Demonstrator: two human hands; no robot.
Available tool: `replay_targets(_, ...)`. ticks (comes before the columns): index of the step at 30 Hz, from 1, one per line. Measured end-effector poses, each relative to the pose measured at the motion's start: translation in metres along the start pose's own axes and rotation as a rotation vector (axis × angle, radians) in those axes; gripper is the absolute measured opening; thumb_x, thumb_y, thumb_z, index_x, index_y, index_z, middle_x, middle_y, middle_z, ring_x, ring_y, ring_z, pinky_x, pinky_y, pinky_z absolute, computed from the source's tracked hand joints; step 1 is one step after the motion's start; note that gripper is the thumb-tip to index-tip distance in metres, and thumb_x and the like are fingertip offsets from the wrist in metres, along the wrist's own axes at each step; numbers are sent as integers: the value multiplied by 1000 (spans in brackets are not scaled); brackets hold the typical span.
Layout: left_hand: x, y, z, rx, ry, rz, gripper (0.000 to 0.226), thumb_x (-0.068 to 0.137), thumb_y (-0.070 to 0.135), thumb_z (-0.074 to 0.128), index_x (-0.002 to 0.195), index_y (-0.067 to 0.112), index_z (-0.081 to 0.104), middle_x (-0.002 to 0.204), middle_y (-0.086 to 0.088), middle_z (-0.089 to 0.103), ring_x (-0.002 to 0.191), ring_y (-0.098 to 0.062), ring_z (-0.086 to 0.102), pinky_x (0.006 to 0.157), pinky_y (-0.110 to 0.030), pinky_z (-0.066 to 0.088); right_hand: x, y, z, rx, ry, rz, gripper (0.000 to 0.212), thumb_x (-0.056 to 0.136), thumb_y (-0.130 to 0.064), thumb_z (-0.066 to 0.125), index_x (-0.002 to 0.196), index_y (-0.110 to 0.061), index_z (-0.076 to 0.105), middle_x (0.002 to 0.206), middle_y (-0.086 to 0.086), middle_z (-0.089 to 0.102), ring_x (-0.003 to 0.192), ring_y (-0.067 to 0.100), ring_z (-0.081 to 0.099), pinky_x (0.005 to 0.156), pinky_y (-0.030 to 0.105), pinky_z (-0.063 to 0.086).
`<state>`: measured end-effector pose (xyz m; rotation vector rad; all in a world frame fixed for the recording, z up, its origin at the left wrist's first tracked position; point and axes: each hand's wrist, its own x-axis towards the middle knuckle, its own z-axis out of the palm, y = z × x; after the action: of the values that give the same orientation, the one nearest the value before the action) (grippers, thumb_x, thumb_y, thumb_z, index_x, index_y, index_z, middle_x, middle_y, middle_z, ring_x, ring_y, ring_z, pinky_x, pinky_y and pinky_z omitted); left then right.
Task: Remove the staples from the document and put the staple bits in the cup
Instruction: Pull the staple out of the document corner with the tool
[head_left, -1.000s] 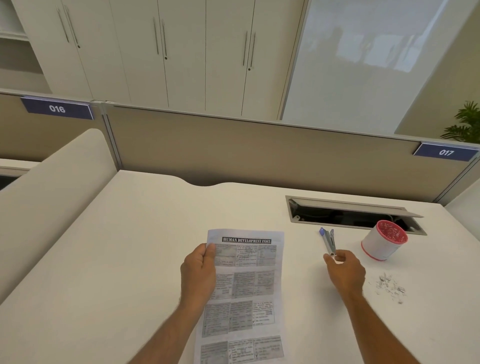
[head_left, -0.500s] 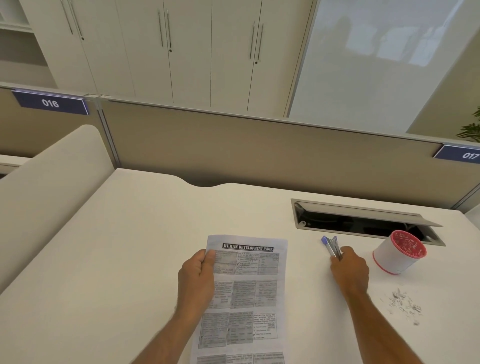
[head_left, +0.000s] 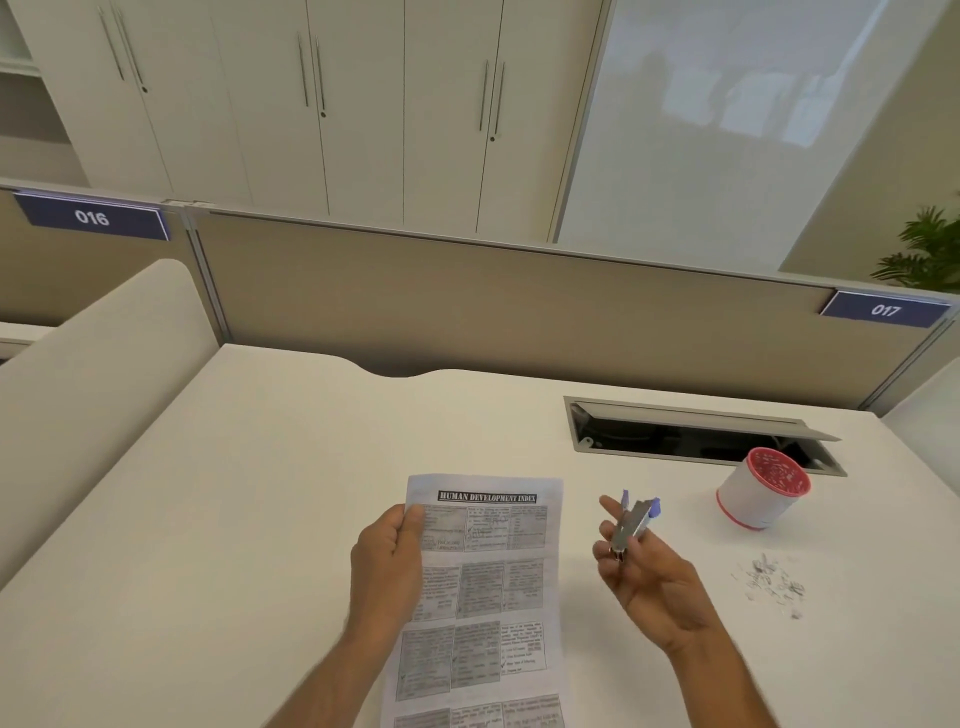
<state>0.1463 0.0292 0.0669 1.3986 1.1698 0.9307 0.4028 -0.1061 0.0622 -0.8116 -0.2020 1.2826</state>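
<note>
A printed document headed "Human Development Index" lies on the white desk. My left hand grips its upper left edge. My right hand is raised palm-up to the right of the paper and holds a metal staple remover with blue tips between its fingers. A white cup with a red rim stands at the right, with staple bits inside. Several loose staple bits lie scattered on the desk in front of the cup.
An open cable tray is sunk into the desk behind the cup. A beige partition with tags 016 and 017 closes the far edge. A padded divider runs along the left. A plant shows at far right.
My right hand has lifted the staple remover off the desk and turned palm-up. The left hand stays on the document's edge. The view has shifted a little.
</note>
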Motion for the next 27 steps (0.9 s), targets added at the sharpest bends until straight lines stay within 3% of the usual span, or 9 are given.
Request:
replay_targets(2, -4, 0, -2, 0, 3, 0, 37, 102, 29, 48, 71, 13, 62, 61, -7, 64, 56, -15, 56, 55, -33, 47, -11, 6, 7, -6, -175, 37, 79, 66, -1, 83, 137, -2, 49, 99, 14, 57, 74, 23, 52, 60, 32, 52)
replay_targets(4, -9, 1, -3, -1, -1, 3, 38, 102, 30, 48, 72, 12, 63, 64, -12, 66, 56, -16, 57, 55, -34, 47, -18, 12, 14, 1, -303, 63, 72, 79, 5, 67, 144, 0, 37, 102, 14, 55, 79, 24, 49, 66, 34, 45)
replay_targets(9, -20, 4, -7, -12, -11, 7, 38, 102, 30, 48, 73, 8, 61, 64, -15, 63, 57, -17, 55, 54, -33, 45, -31, 17, 33, -39, -361, 158, 68, 82, 16, 35, 148, 1, 25, 93, 15, 50, 83, 28, 48, 79, 41, 39)
replay_targets(11, -24, 6, -9, -5, -16, 12, 38, 102, 30, 48, 74, 8, 62, 66, -15, 65, 56, -16, 55, 53, -33, 45, -33, 20, 38, -10, -370, 177, 58, 91, -1, 32, 148, 0, 25, 92, 15, 50, 78, 28, 45, 75, 41, 37)
replay_targets(12, -26, 7, -9, -3, -18, 13, 38, 102, 30, 48, 74, 8, 62, 64, -12, 64, 56, -15, 55, 53, -32, 45, -33, 21, 41, 6, -379, 188, 54, 98, -21, 32, 149, -3, 26, 89, 15, 50, 73, 26, 43, 70, 40, 35)
replay_targets(14, -29, 9, -11, -7, -24, 12, 39, 102, 31, 48, 74, 6, 62, 61, -5, 61, 55, -14, 54, 52, -31, 44, -34, 22, 49, 20, -359, 205, 71, 96, -58, 36, 147, -9, 32, 81, 13, 50, 64, 23, 42, 61, 38, 33)
replay_targets(16, -30, 10, -11, -4, -27, 12, 41, 101, 33, 47, 76, 2, 60, 61, -3, 59, 55, -15, 52, 52, -32, 42, -34, 21, 58, -45, -335, 161, 71, 91, -63, 44, 139, -11, 45, 75, 13, 50, 57, 21, 43, 56, 34, 35)
replay_targets(22, -37, 10, -11, -23, -44, 8, 41, 101, 36, 47, 78, 5, 63, 71, -20, 66, 57, -17, 56, 54, -33, 46, -36, 9, 95, -400, -337, -18, 54, 84, -50, 65, 119, -10, 57, 84, 14, 54, 60, 20, 47, 56, 33, 36)
replay_targets(27, -42, 16, -11, -32, -54, 4, 36, 100, 31, 50, 74, 14, 67, 65, -5, 70, 56, -14, 61, 56, -38, 52, -38, -3, 144, -1122, -312, -245, 39, 91, -48, 49, 121, -24, 56, 82, 0, 59, 66, 12, 48, 59, 24, 39)
